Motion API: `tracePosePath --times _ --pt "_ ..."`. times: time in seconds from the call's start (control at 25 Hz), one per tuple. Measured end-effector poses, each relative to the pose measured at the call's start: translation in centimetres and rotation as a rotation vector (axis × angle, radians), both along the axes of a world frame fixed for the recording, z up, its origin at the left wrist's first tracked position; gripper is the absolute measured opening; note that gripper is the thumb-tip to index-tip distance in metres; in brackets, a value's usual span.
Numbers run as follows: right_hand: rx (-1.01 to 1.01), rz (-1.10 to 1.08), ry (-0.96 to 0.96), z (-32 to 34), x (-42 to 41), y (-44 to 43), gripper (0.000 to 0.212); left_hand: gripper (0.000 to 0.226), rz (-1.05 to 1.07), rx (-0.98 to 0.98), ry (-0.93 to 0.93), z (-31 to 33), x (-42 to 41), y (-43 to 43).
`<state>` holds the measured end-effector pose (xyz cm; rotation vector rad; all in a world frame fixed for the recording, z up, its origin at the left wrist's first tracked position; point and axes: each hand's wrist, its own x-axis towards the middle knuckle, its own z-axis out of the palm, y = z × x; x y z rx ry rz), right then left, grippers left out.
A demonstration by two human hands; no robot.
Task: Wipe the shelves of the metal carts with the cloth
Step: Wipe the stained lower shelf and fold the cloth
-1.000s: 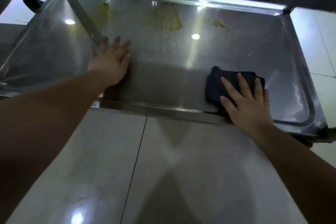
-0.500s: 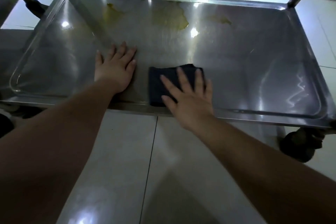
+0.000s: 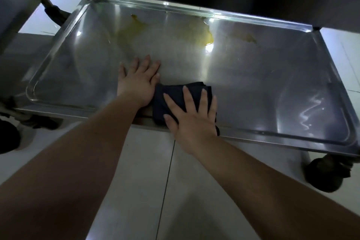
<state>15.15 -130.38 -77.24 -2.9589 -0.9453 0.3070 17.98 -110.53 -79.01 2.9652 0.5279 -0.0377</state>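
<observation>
Your R hand [image 3: 191, 121] on folded dark cloth [image 3: 158, 101] at steel cart shelf's [image 3: 263, 87] near edge, L hand [image 3: 137, 84] just left, yellowish stains [image 3: 200, 33] nr far rim.

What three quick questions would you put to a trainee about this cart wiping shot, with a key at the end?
1. True or false: the left hand presses the cloth.
2. Where are the yellow stains? A) at the near edge of the shelf B) along its far side C) on the floor
3. Fill in: the cloth lies at the shelf's ___ edge.
Key: 1 false, the right hand presses it, while the left lies flat on bare metal beside it. 2 B. 3 near.
</observation>
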Motion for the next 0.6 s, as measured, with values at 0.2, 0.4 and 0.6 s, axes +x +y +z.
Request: tracePosePath --times 0.2,0.4,0.6 --pt "-0.017 0.107 -0.105 0.1 0.5 -1.2 0.062 0.05 -0.004 -0.036 -0.07 -0.5 -0.2 0.3" --pt "0.003 -0.096 -0.073 -1.4 9.3 1.8 0.058 0.052 -0.007 -0.047 -0.078 -0.6 -0.2 0.2" --pt "0.017 -0.244 -0.003 -1.0 21.6 6.3 0.057 0.053 0.001 -0.028 -0.082 -0.8 0.2 0.1"
